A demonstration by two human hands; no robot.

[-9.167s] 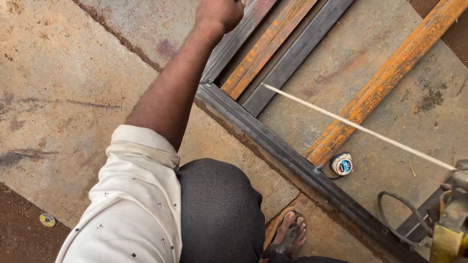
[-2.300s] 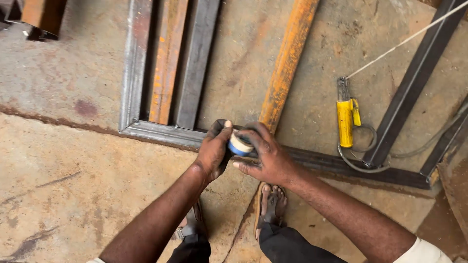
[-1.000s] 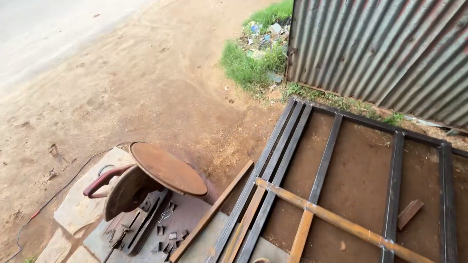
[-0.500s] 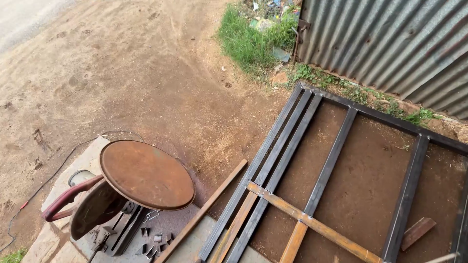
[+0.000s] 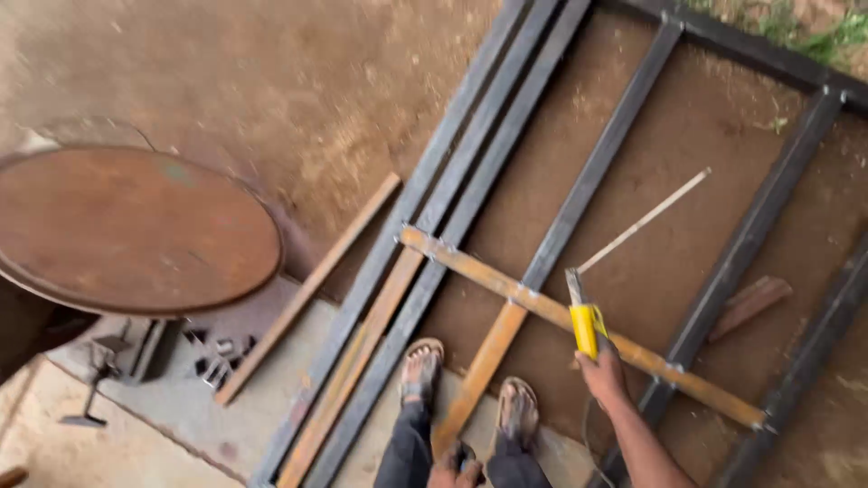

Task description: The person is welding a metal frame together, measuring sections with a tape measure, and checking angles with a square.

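Note:
My right hand [image 5: 604,375] grips a yellow electrode holder [image 5: 586,327] with a long thin welding rod [image 5: 644,220] clamped in it, pointing up and to the right. The holder hovers over a rusty flat bar [image 5: 470,267] that lies across a dark steel tube frame [image 5: 579,208] on the ground. My left hand [image 5: 457,467] shows at the bottom edge between my legs with its fingers curled; what it holds is hidden. My sandalled feet [image 5: 422,366] stand at the frame's near edge.
A round rusty metal disc [image 5: 136,226] stands at the left above small metal offcuts [image 5: 212,357] on a concrete slab. A loose rusty strip [image 5: 307,289] lies beside the frame. A short wood-coloured piece [image 5: 749,305] lies inside it on the dirt.
The view has swung down from the yard and metal fence to the frame at my feet. My right hand with the electrode holder and rod has come into view.

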